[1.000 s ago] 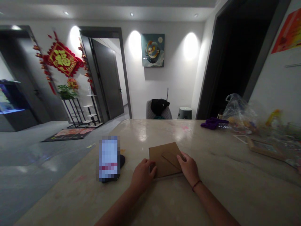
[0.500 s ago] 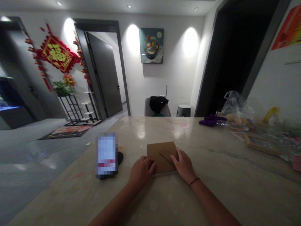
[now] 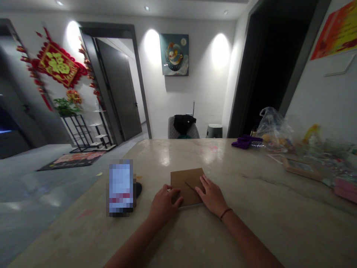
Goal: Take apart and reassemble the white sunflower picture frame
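Observation:
A brown cardboard square lies flat on the table in front of me, with a thin pale edge along its near side. On its right half is a brown piece with a pointed outline, partly hidden by my right hand. My left hand rests at the cardboard's left edge, its thumb and index finger apart on the top surface and the other fingers bent. My right hand lies over the right side, fingers stretched out and pressing on the pointed piece. Neither hand is wrapped around anything visible.
A phone with a blurred screen stands left of my hands on a dark base. To the right lie a wooden frame, a purple cloth, a clear plastic bag and a pink box. A chair stands beyond the table.
The view has turned slightly right. The brown piece's outline, rounded before, now shows as a point, and my right hand lies flatter over it. My left hand stays at the cardboard's left edge.

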Tool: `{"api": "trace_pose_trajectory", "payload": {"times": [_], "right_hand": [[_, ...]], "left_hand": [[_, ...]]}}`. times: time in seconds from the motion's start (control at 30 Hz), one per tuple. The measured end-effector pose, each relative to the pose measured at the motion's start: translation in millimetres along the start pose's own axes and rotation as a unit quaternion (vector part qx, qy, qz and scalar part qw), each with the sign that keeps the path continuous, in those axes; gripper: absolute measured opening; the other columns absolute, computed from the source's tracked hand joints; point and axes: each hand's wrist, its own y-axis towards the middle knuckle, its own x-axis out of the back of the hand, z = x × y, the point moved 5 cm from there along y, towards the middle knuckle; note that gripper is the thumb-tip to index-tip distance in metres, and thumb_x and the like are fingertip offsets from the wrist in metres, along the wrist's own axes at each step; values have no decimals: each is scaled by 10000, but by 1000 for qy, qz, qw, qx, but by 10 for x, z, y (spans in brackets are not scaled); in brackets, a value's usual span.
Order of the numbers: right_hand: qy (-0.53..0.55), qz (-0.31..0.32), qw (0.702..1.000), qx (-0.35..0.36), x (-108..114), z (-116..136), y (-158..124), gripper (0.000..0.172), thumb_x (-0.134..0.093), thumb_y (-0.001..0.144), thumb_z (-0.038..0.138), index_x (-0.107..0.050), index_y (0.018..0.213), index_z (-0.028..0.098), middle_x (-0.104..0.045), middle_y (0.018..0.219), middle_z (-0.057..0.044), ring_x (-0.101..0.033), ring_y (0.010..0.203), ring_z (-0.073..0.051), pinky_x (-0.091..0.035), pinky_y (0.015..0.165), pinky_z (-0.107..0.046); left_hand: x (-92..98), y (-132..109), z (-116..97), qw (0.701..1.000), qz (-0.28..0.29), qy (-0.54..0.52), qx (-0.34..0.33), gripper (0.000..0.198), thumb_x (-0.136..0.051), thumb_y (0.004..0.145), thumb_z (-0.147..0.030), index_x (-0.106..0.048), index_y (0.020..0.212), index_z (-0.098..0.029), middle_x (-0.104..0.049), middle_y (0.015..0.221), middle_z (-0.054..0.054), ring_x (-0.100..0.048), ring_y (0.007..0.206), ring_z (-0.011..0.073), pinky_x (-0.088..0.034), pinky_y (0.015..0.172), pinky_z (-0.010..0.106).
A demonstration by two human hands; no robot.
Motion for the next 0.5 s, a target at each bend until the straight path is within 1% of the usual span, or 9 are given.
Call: {"api": "trace_pose_trajectory", "payload": {"times": [0.2,0.33,0.5], "right_hand": [[-3,-6,1000,-3,16,29,-4,570,-377,807,461,-451,1242,100,-414,1323,-129,-391,1195,-255,-279,997,-374],[2,-7,1000,-6,11,33,-1,578,-381,806,458,-442,1248,91,-408,1326,-134,-381,1202,-261,-272,999,-380],[30,-4,999,-17,1,5,7,571,-414,791,468,-436,1256,137,-385,1347,-109,-355,1224,-249,-254,1011,-383]], "left_hand": [[-14,23,23,1000,5,-8,-10,340,-497,759,-414,-611,1015,-222,-524,1077,88,-556,931,195,-394,870,313],[-26,50,69,999,17,-33,-9,370,-526,734,-430,-608,1026,-217,-516,1082,84,-551,943,189,-400,869,302],[-12,69,112,998,36,-58,-5,450,-582,675,-468,-596,1055,-228,-516,1108,78,-536,970,202,-401,881,316]]}}
